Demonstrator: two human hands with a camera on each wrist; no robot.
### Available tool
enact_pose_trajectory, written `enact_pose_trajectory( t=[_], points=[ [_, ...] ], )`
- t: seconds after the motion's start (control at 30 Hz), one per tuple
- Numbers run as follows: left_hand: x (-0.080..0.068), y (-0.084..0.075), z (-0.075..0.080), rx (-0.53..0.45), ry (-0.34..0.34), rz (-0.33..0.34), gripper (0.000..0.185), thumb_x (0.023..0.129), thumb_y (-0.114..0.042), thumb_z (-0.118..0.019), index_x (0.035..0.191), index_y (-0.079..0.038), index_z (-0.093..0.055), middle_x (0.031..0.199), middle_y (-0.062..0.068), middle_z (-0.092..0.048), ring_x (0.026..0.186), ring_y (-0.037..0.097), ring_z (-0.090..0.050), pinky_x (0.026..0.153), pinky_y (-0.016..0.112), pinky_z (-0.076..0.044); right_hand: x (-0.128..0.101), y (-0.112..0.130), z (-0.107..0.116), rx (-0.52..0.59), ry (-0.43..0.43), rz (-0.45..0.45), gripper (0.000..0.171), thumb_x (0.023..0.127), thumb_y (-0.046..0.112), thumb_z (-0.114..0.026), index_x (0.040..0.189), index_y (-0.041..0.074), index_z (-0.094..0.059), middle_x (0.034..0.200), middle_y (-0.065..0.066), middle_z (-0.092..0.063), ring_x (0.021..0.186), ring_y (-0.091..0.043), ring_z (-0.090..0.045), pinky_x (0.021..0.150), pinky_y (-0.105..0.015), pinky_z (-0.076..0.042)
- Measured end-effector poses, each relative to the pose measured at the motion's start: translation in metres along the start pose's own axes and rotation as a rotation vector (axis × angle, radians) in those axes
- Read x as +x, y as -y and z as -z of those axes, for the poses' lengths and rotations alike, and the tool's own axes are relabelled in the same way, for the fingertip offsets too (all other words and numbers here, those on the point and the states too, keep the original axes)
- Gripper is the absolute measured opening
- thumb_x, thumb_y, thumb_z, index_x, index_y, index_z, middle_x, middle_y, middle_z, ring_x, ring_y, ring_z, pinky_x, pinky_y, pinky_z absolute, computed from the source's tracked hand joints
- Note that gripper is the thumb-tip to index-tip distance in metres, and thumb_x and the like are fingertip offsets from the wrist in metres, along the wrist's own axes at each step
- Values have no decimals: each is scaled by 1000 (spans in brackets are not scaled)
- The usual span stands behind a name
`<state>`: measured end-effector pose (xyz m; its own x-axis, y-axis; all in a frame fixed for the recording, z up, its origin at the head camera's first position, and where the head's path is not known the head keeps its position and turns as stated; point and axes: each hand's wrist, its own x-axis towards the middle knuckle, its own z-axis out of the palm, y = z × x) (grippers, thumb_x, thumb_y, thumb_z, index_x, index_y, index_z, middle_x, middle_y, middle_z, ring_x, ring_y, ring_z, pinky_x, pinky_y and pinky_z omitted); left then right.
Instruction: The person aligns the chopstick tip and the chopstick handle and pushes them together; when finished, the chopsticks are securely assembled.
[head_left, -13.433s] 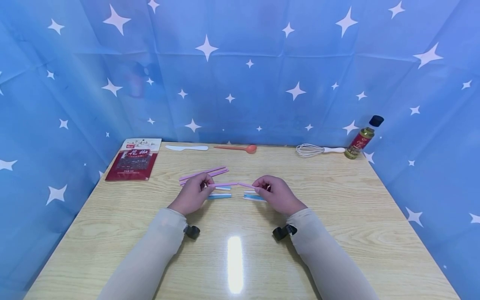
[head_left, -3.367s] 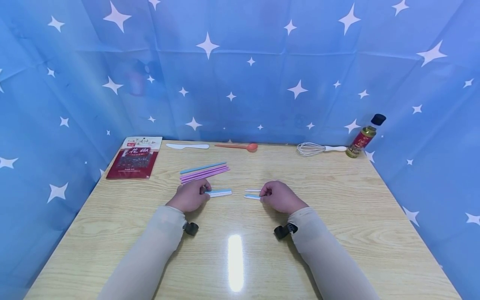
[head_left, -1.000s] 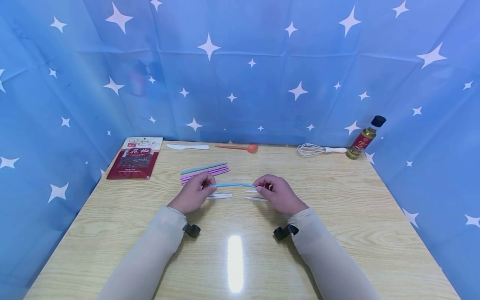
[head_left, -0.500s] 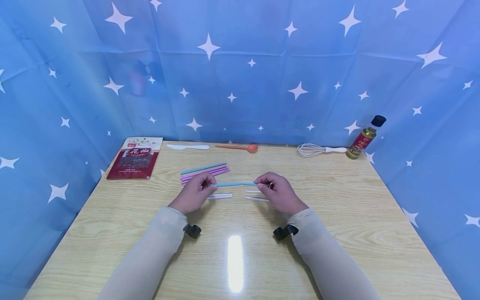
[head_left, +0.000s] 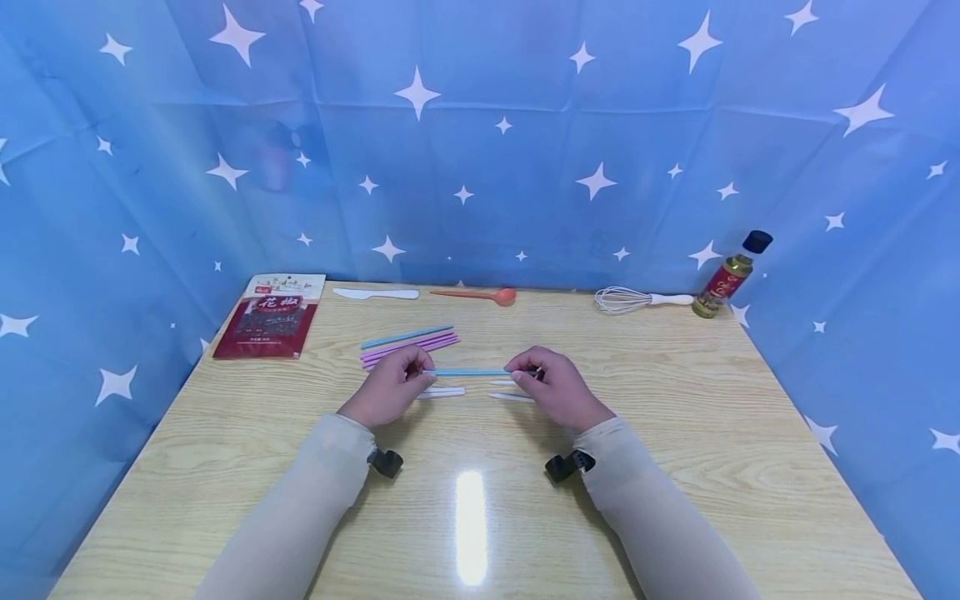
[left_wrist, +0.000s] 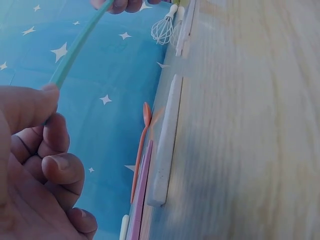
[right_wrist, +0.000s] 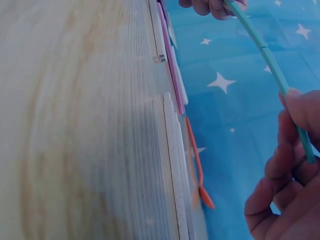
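Note:
Between both hands stretches a blue chopstick [head_left: 468, 372], raised over the table; a seam shows where two sections meet in the right wrist view. My left hand [head_left: 386, 385] pinches its left part between thumb and forefinger. Its right part is pinched by my right hand [head_left: 555, 387], with the tip sticking out past the fingers. White chopstick sections [head_left: 447, 392] lie beneath, close to the left hand. More white sections [head_left: 510, 397] lie by the right hand, partly hidden by it. Behind the left hand rest purple-pink chopsticks [head_left: 416, 345] and a full-length blue chopstick [head_left: 405, 337].
Along the table's back edge are a red seasoning packet [head_left: 266, 321], a white knife [head_left: 375, 294], an orange spoon [head_left: 502, 297], a whisk [head_left: 626, 300] and an oil bottle [head_left: 723, 283]. A star-patterned blue curtain [head_left: 480, 150] hangs behind.
Earlier the hands held pink sections, then took up blue ones from the table. The two blue sections, at an angle a second ago, now form one straight line. One blue chopstick joined the pink ones.

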<state>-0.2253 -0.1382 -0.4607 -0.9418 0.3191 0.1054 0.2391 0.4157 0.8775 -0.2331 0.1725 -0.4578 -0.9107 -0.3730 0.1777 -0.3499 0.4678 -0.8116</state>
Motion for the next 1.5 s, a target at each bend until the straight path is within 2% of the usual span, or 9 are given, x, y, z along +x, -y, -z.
enact_pose_trajectory(
  t=[0.37, 0.63, 0.83, 1.0, 1.27, 1.4, 1.5],
  points=[
    [-2, 2, 0, -23, -35, 39, 5, 103, -13, -68, 103, -10, -64, 89, 2, -55, 82, 21, -50, 74, 31, -44, 3, -3, 1, -12, -42, -84, 9, 103, 15, -69, 109, 10, -73, 94, -3, -65, 80, -21, -53, 70, -32, -45],
    [-2, 2, 1, -37, -34, 15, 4, 103, -10, -67, 102, -8, -64, 90, 2, -57, 85, 22, -51, 77, 33, -44, 1, -4, 0, 11, -50, -64, 6, 103, 11, -68, 106, 8, -72, 93, -6, -64, 77, -20, -52, 68, -30, -44],
    [1, 1, 2, -38, -62, 39, 7, 104, -16, -67, 104, -9, -64, 95, 4, -59, 88, 23, -53, 79, 37, -45, 0, -2, 0, 22, -63, -76, 7, 104, 13, -68, 107, 10, -73, 94, -6, -64, 78, -23, -53, 68, -30, -46],
    [4, 11, 13, -59, -156, 94, 8, 106, -15, -63, 110, -8, -64, 99, 8, -56, 90, 24, -52, 79, 37, -46, 4, -6, 0, 28, -98, -107, 21, 105, 19, -67, 119, 5, -73, 96, -6, -63, 85, -23, -55, 73, -31, -48],
    [6, 38, 38, -92, -422, 234, 21, 110, -15, -55, 122, 1, -63, 105, 10, -58, 93, 19, -52, 80, 29, -45, 6, -11, -1, 77, -106, -119, 28, 104, 19, -67, 124, 0, -71, 97, -9, -63, 85, -23, -56, 72, -29, -49],
    [7, 45, 43, -107, -488, 272, 23, 110, -15, -54, 123, 1, -64, 109, 12, -60, 97, 21, -53, 85, 31, -44, 7, -12, -1, 79, -109, -118, 27, 104, 19, -67, 123, -1, -71, 96, -9, -62, 84, -24, -56, 72, -30, -48],
    [7, 44, 43, -108, -508, 304, 24, 110, -16, -54, 124, 1, -63, 114, 14, -60, 102, 23, -53, 89, 34, -43, 6, -11, -1, 76, -108, -127, 27, 105, 19, -67, 123, 0, -72, 97, -8, -63, 85, -24, -56, 72, -30, -48]
  ],
)
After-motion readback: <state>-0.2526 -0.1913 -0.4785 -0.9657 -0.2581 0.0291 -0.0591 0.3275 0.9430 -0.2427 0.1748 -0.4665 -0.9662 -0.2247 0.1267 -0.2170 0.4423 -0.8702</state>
